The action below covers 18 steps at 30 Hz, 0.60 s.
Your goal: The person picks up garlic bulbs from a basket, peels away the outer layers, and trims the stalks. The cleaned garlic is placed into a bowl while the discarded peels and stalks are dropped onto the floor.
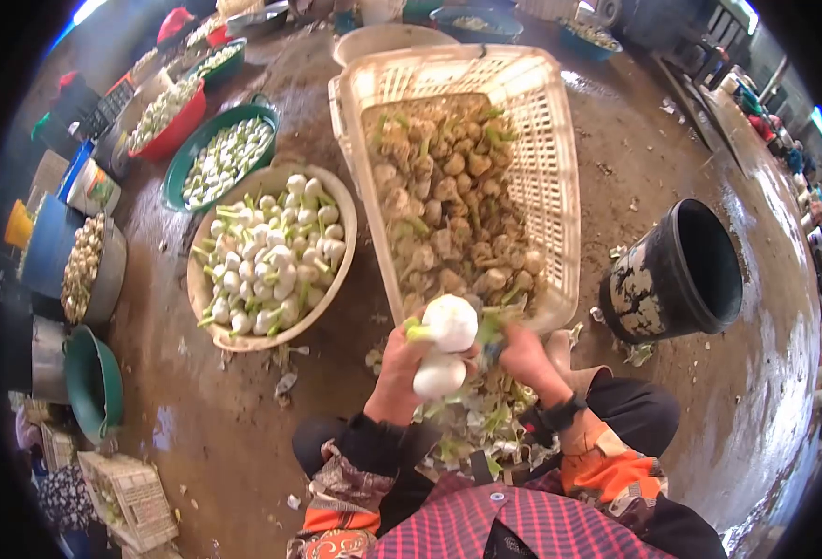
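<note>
Bulbs (450, 322) look firm, light, likely slick; grip round the middle. Left hand (399, 365) has fingers clamped on them; right hand's (528, 358) are too blurred to tell.

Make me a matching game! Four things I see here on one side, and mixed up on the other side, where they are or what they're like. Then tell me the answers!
Things:
1. black bucket
2. crate
3. round cream tub
4. left hand

Places and states:
A. piled with brown bulbs
B. holding white bulbs
C. to the right of the crate in the picture
D. left of the crate in the picture, heaped with clean ones

Right pairs: 1-C, 2-A, 3-D, 4-B
</note>
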Each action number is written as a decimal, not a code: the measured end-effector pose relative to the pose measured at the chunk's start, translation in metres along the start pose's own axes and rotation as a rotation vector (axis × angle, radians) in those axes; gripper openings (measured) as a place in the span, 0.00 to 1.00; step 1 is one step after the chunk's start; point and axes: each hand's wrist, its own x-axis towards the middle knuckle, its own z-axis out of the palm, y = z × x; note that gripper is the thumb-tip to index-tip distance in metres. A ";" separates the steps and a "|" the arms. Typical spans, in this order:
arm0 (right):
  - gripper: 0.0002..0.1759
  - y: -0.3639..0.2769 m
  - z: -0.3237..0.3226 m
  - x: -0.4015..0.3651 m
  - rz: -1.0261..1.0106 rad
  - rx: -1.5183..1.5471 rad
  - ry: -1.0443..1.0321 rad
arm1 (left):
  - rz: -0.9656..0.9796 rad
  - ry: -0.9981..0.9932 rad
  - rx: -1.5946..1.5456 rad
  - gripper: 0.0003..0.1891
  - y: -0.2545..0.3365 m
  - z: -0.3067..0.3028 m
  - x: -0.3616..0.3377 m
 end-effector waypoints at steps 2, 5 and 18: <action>0.16 -0.030 -0.015 -0.014 0.068 -0.441 -0.382 | -0.008 -0.011 -0.138 0.30 -0.003 0.003 -0.001; 0.21 -0.056 -0.051 -0.008 -0.162 0.367 -0.033 | -0.026 0.062 -0.070 0.23 0.003 0.016 0.000; 0.09 -0.092 -0.064 0.001 -0.708 -0.373 0.186 | -0.177 0.125 0.381 0.21 0.003 0.016 0.000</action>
